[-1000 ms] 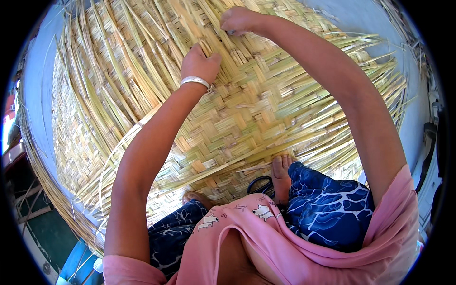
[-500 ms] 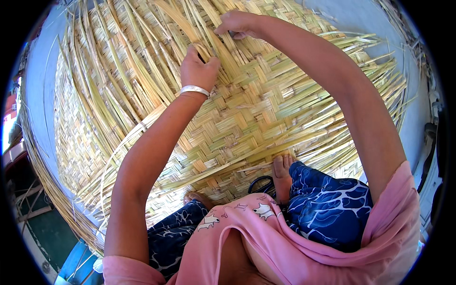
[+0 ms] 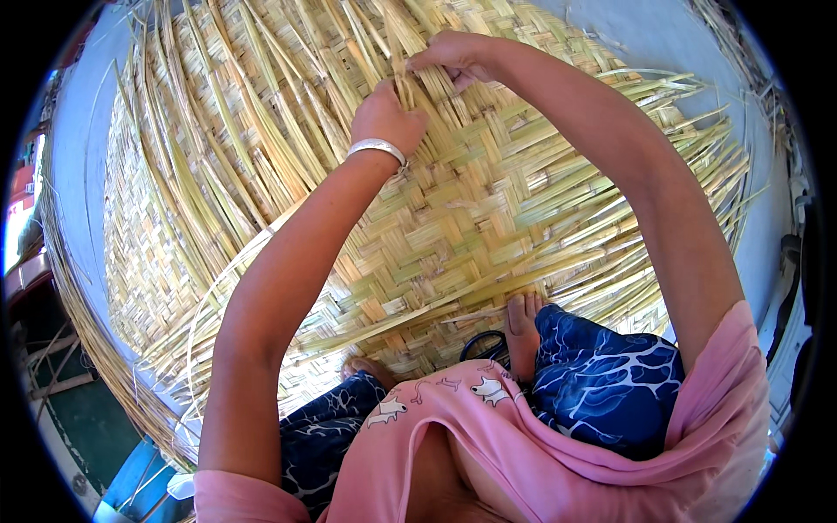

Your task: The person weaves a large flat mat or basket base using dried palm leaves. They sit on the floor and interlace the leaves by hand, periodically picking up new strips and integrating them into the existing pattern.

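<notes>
A large woven mat (image 3: 453,235) of flat, yellow-green reed strips lies in front of me and under my feet. Long loose strips (image 3: 218,131) fan across its left and far part. My left hand (image 3: 388,120), with a silvery bracelet at the wrist, is closed on a reed strip (image 3: 403,65) that stands up from the weave. Just to its right, my right hand (image 3: 453,57) is bent over the mat with thumb and forefinger pinched at the same strip. Its other fingers curl beneath, partly hidden.
Unwoven strip ends (image 3: 697,166) stick out at the mat's right edge. A bundle of thin reeds (image 3: 96,349) runs along the left side. A dark looped handle (image 3: 485,344) shows by my bare foot (image 3: 523,327). Grey-blue floor (image 3: 671,39) surrounds the mat.
My left hand has moved right and slightly away from me, nearer the right hand. The right hand has shifted slightly right and toward me. The strip between them now stands more upright.
</notes>
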Action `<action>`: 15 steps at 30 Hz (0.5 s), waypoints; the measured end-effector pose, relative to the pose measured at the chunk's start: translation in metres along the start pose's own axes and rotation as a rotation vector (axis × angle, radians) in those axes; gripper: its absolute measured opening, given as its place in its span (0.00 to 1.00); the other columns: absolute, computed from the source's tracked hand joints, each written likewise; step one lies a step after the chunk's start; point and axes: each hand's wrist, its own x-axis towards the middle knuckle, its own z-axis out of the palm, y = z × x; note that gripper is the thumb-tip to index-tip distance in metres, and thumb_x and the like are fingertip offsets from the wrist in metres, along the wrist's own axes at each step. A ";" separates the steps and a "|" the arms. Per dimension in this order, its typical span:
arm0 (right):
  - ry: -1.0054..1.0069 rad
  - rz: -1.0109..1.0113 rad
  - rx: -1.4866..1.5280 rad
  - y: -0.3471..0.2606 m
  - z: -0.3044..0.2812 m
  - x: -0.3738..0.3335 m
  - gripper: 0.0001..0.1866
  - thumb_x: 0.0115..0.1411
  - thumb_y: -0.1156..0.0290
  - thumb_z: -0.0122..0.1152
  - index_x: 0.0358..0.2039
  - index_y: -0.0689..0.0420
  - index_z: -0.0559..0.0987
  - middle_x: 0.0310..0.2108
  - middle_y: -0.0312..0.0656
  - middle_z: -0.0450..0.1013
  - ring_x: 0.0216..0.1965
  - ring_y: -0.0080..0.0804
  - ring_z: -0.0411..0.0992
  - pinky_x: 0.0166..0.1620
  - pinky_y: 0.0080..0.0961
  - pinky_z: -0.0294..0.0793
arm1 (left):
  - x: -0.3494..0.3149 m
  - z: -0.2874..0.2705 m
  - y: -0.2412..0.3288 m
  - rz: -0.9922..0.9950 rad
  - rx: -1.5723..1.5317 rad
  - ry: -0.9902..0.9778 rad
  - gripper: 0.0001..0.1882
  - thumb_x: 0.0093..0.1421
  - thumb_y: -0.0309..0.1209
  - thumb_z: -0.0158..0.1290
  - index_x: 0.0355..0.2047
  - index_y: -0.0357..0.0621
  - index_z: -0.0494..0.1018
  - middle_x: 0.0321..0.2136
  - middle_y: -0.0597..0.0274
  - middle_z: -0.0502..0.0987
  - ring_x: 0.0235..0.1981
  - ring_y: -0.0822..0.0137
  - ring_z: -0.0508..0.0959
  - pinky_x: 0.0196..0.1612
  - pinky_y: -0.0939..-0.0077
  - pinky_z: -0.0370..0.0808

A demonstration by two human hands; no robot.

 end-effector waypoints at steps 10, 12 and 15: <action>0.084 -0.214 -0.019 0.000 0.006 -0.012 0.26 0.49 0.68 0.64 0.49 0.62 0.68 0.43 0.45 0.71 0.44 0.33 0.69 0.49 0.29 0.67 | 0.015 0.022 -0.029 -0.026 -0.699 0.061 0.20 0.49 0.25 0.51 0.44 0.35 0.66 0.34 0.50 0.76 0.35 0.58 0.76 0.40 0.70 0.72; 0.005 -0.331 -0.059 -0.012 0.018 -0.024 0.25 0.50 0.70 0.62 0.49 0.64 0.68 0.43 0.45 0.71 0.44 0.32 0.69 0.48 0.28 0.67 | 0.017 0.031 -0.050 0.076 -0.767 0.105 0.21 0.49 0.24 0.52 0.46 0.35 0.66 0.33 0.58 0.76 0.33 0.68 0.75 0.38 0.75 0.72; -0.006 -0.336 0.135 -0.008 0.019 -0.022 0.24 0.52 0.72 0.59 0.49 0.65 0.68 0.43 0.45 0.70 0.45 0.31 0.69 0.49 0.27 0.67 | 0.020 0.027 -0.057 -0.051 -0.623 -0.075 0.21 0.50 0.25 0.52 0.46 0.35 0.66 0.33 0.57 0.76 0.33 0.69 0.74 0.38 0.75 0.71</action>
